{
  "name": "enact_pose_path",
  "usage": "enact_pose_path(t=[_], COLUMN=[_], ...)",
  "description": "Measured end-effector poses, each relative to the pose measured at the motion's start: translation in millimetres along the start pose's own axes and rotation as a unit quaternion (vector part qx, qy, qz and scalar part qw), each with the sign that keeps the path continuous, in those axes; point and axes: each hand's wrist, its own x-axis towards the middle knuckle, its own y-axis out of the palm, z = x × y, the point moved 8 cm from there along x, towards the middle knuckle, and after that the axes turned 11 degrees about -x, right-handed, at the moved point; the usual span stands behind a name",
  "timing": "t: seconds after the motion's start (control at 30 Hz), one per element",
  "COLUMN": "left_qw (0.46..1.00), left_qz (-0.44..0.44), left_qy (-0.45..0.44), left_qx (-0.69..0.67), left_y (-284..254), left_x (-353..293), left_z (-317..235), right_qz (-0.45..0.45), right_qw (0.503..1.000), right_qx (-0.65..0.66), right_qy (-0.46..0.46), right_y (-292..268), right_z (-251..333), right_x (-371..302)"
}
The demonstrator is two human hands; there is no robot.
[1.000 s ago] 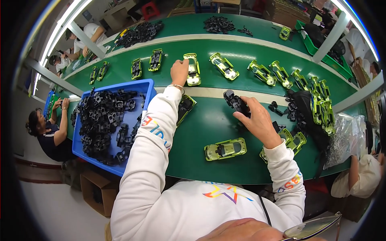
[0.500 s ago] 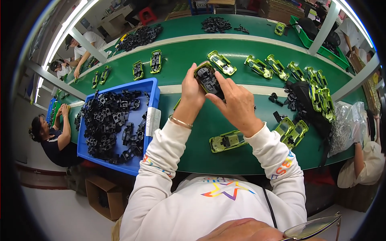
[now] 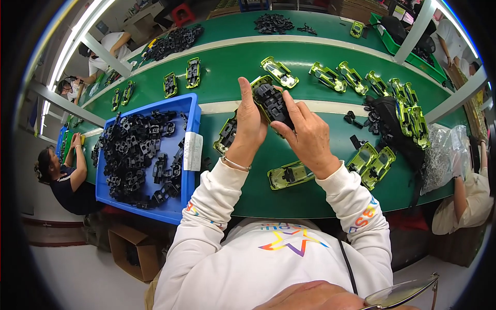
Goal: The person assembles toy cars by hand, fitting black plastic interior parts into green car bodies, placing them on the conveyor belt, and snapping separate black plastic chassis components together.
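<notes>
My left hand [image 3: 250,121] and my right hand [image 3: 305,134] are raised together above the green table [image 3: 310,191]. Between them they hold a lime-green toy car body [image 3: 260,82] with a black chassis part [image 3: 274,103] pressed into its underside. The left hand's fingers grip the shell's left edge, while the right hand's fingers lie on the black part. Below my hands a second lime-green car body [image 3: 290,174] lies on the table. Another green-and-black car piece [image 3: 226,135] sits just left of my left wrist.
A blue tray [image 3: 188,111] full of black chassis parts stands at the left. Several lime-green car bodies [image 3: 279,71] ride the conveyor belt beyond my hands. More green shells and black parts pile at the right [image 3: 400,116]. Other people sit at the left and right edges.
My left hand came back from the belt with a green car body and met the right hand holding the black part. Both hands now hold them joined, slightly nearer me.
</notes>
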Motion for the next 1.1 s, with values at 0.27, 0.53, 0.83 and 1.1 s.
enact_pose_path(t=[0.27,0.53,0.83,1.1], left_qw=[1.000,0.999,0.999,1.000], left_qz=[-0.005,0.013,-0.039,-0.030], left_qy=[0.003,-0.001,-0.011,-0.007], left_qx=[-0.003,-0.031,-0.007,-0.005], left_y=[10,8,-9,3], left_x=[-3,1,1,1], left_z=[-2,-2,8,1], right_qz=[-0.018,-0.020,0.022,-0.011], right_qw=[1.000,0.999,0.999,0.999], right_qx=[0.000,0.039,-0.019,-0.008], right_qy=[-0.004,0.015,-0.018,-0.038], right_y=[-6,-4,-3,-4], right_z=[4,-1,6,4], right_x=[4,6,10,11])
